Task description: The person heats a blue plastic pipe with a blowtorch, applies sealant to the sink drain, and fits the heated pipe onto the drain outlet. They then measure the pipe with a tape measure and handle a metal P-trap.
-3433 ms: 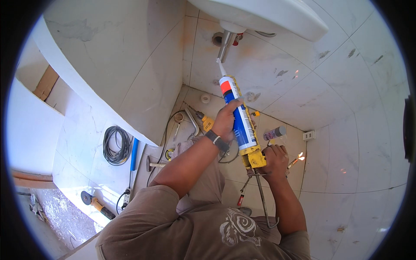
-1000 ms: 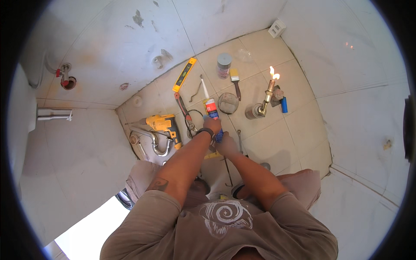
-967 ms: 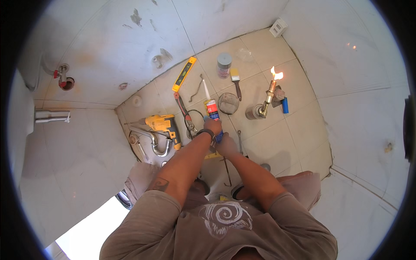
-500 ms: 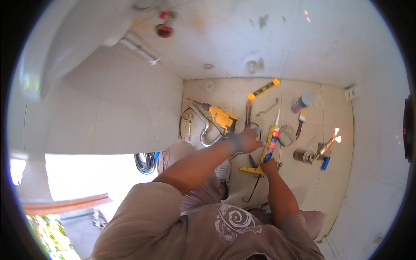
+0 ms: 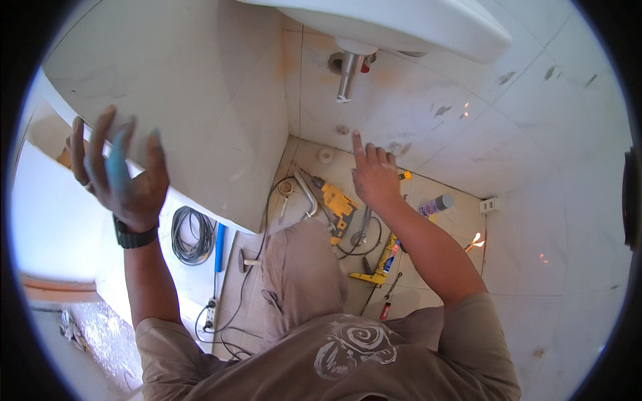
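My left hand [image 5: 124,175] is raised at the left beside the white panel, fingers spread and holding nothing. A blue-green smear marks one finger, and a watch is on the wrist. My right hand [image 5: 378,177] is in front of the tiled wall, index finger stretched out and the others partly bent, with nothing in it. Above its fingertip, a chrome drain pipe [image 5: 349,75] hangs below the white sink [image 5: 428,23]. Under my right forearm a yellow caulking gun [image 5: 382,267] with its tube lies on the floor, partly hidden.
On the floor lie a yellow drill [image 5: 339,206], a curved chrome trap pipe [image 5: 307,192], a spray can [image 5: 436,205], a red-handled wrench [image 5: 388,304] and a hammer [image 5: 246,261]. A flame [image 5: 476,242] burns at the right. A cable coil [image 5: 192,234] lies left.
The view has swung left, bringing the sink into sight. My right hand has let go of the caulking gun and risen toward the wall. My left hand has moved up and far left.
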`<state>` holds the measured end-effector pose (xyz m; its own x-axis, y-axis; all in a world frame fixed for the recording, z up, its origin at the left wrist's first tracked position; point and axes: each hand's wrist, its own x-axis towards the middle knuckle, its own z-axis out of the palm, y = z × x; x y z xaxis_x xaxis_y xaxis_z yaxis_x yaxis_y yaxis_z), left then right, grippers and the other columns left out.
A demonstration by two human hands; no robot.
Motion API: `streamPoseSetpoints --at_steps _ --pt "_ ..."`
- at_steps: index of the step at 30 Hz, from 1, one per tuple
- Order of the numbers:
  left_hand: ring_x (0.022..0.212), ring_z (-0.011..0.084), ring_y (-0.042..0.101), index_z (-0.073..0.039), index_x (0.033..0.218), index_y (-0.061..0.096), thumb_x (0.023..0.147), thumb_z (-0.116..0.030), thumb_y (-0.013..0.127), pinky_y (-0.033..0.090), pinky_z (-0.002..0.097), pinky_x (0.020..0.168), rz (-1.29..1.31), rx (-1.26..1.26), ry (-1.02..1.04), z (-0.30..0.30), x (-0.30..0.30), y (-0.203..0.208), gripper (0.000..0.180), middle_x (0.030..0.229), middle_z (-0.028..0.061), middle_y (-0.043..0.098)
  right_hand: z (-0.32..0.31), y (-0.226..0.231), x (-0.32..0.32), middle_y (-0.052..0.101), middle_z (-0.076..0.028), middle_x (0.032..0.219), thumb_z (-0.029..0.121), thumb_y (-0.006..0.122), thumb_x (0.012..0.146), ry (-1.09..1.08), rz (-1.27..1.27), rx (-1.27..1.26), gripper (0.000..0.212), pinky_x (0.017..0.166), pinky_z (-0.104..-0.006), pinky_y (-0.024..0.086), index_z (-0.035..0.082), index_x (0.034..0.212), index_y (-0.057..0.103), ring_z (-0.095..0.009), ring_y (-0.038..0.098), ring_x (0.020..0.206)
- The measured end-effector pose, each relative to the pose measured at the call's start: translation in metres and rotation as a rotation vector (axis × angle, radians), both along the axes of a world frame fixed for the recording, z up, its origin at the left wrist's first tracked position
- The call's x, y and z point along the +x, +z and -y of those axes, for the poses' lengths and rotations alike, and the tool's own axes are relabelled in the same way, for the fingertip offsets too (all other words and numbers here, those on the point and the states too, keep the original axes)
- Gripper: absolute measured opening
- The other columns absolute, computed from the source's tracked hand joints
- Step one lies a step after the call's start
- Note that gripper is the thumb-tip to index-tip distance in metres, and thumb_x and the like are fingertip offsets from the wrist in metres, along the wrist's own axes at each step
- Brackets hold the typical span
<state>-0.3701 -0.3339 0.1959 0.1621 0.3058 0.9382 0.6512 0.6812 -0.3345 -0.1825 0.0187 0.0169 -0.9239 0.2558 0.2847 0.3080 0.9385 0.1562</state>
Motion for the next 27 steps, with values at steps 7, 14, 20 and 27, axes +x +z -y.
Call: streamPoseSetpoints --at_steps 7,14,20,27 --pt "0.152 0.0311 0.029 -0.020 0.101 0.074 0.093 0.001 0.068 0.035 0.0406 0.122 0.078 0.047 -0.146 0.003 -0.019 -0.020 0.023 0.132 0.0005 0.070 0.028 0.013 -0.049 0.065 -0.016 0.108 0.017 0.070 0.085 -0.128 0.120 0.123 0.089 0.085 -0.0451 0.051 0.009 0.163 0.029 -0.032 0.064 0.097" --pt "0.151 0.0337 0.029 -0.021 0.101 0.075 0.096 -0.010 0.070 0.042 0.0411 0.119 0.095 0.042 -0.176 0.012 -0.017 -0.021 0.013 0.134 0.0016 0.069 0.034 0.057 -0.084 0.070 -0.009 0.095 0.016 0.066 0.088 -0.196 0.290 0.387 0.083 0.069 -0.0365 0.052 0.015 0.162 0.032 -0.022 0.068 0.083" --pt "0.153 0.0370 0.025 -0.018 0.101 0.075 0.096 -0.010 0.069 0.050 0.0443 0.114 0.127 0.013 -0.182 0.012 -0.016 -0.025 0.011 0.137 0.0056 0.065 0.039 0.071 -0.111 0.071 -0.010 0.100 0.018 0.064 0.090 -0.286 0.436 0.439 0.081 0.067 -0.0411 0.049 0.016 0.163 0.030 -0.024 0.068 0.084" --pt "0.149 0.0337 0.026 -0.017 0.109 0.072 0.096 -0.006 0.071 0.045 0.0402 0.116 0.121 -0.058 -0.161 0.019 -0.013 -0.021 0.017 0.140 0.0043 0.062 0.025 0.072 -0.112 0.070 -0.010 0.102 0.020 0.063 0.091 -0.309 0.485 0.503 0.078 0.064 -0.0445 0.047 0.017 0.162 0.031 -0.025 0.068 0.082"
